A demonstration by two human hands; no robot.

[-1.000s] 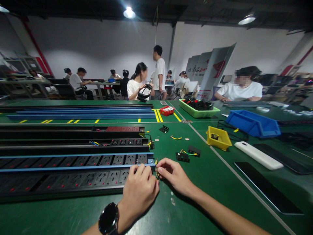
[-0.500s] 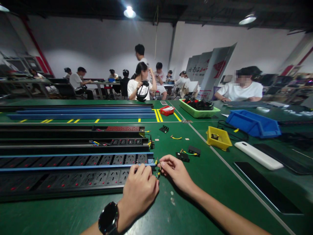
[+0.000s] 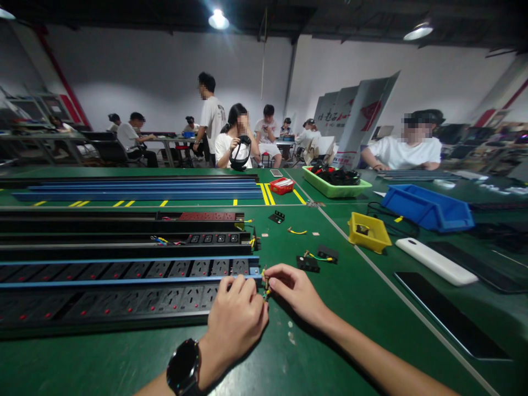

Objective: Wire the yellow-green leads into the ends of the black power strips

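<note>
My left hand, with a black watch on the wrist, is closed over the right end of the nearest black socket strip; what its fingers grip is hidden. My right hand pinches a small brass-coloured piece between thumb and index finger, just off the strip ends. Below that piece a short green-yellow wire shows beside my left fingertips. Behind my left hand lies a blue-edged socket strip, its right end close to my right fingertips.
Farther back lie two more strips and blue rails. Black end pieces and a loose wire are right of centre. A yellow bin, blue bin, green basket and phone-like slab stand right. People sit beyond.
My right hand has shifted slightly left with the brass-coloured piece. My left hand has stayed put. In the background a standing person has moved left.
</note>
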